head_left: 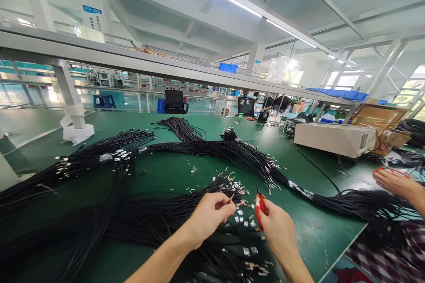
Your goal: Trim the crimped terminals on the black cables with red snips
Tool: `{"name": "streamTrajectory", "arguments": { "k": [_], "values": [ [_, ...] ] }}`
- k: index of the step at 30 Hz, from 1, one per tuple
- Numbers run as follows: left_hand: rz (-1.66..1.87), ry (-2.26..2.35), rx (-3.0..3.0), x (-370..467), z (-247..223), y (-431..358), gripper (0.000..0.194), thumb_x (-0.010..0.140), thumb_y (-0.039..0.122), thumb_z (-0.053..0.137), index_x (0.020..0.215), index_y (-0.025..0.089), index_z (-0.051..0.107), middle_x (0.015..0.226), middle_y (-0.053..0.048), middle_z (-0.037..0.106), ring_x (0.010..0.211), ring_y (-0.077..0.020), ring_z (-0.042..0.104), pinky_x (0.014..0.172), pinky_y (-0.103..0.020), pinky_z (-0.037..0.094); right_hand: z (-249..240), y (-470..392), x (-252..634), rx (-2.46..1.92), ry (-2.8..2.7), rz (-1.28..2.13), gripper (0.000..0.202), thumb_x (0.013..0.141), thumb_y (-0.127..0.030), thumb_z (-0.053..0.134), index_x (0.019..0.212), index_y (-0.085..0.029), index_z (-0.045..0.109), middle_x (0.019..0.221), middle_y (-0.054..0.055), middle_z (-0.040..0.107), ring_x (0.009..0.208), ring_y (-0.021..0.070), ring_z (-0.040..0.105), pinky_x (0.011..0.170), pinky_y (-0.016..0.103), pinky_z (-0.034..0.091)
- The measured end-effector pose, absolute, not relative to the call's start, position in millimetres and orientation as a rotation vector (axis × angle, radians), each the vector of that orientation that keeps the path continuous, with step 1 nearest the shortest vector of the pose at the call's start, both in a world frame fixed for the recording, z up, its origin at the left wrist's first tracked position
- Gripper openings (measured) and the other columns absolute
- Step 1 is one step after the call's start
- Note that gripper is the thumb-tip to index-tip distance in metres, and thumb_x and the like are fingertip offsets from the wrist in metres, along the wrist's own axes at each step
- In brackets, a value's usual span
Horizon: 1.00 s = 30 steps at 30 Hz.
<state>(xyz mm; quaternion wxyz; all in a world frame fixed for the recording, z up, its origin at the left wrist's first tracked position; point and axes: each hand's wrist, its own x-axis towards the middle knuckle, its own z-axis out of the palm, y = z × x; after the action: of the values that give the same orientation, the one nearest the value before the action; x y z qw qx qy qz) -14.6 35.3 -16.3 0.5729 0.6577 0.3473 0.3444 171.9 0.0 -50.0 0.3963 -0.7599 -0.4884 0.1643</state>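
Observation:
My left hand pinches the end of a black cable, whose stripped tip sticks up between thumb and forefinger. In my right hand is a pair of red-handled cutters, blades pointing up and away from me. The two hands are a short way apart over the table. Under and behind them lies a thick bundle of black cables, its copper-coloured and white ends fanned out beside my left hand. Small clear and white scraps are scattered between my hands.
More black cable bundles stretch across the green table. At the right edge, a co-worker's hand holds something red. A beige metal box stands at the back right. A shelf beam crosses above the table.

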Motion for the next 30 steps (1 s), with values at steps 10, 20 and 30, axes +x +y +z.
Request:
{"name": "streamTrajectory", "arguments": {
  "k": [10, 20, 30],
  "values": [
    [0.767, 0.763, 1.463, -16, -16, 35, 0.022, 0.075, 0.035, 0.062, 0.074, 0.013, 0.057, 0.068, 0.002, 0.050, 0.062, -0.0106, 0.039, 0.059, -0.025, 0.030, -52, -8, 147, -1.402, -1.040, 0.993, 0.042, 0.077, -0.056, 0.055, 0.082, -0.014, 0.060, 0.041, -0.005, 0.045, 0.037, 0.0088, 0.031, 0.039, 0.023, 0.025],
    [0.816, 0.764, 1.425, -14, -17, 33, 0.020, 0.073, 0.031, 0.066, 0.074, 0.013, 0.057, 0.071, 0.002, 0.053, 0.067, -0.0116, 0.042, 0.063, -0.026, 0.031, -47, -21, 126, -1.085, -0.793, 1.190, 0.036, 0.072, -0.041, 0.070, 0.093, -0.012, 0.063, 0.044, -0.005, 0.049, 0.037, 0.0057, 0.033, 0.035, 0.017, 0.025],
    [0.787, 0.690, 1.299, -18, -21, 37, 0.020, 0.070, 0.029, 0.069, 0.074, 0.014, 0.057, 0.067, 0.001, 0.056, 0.063, -0.0116, 0.047, 0.064, -0.027, 0.036, -53, -13, 112, -1.025, -0.739, 1.162, 0.039, 0.070, -0.045, 0.073, 0.090, -0.013, 0.064, 0.046, -0.005, 0.049, 0.040, 0.0053, 0.033, 0.036, 0.016, 0.025]
  ]
}}
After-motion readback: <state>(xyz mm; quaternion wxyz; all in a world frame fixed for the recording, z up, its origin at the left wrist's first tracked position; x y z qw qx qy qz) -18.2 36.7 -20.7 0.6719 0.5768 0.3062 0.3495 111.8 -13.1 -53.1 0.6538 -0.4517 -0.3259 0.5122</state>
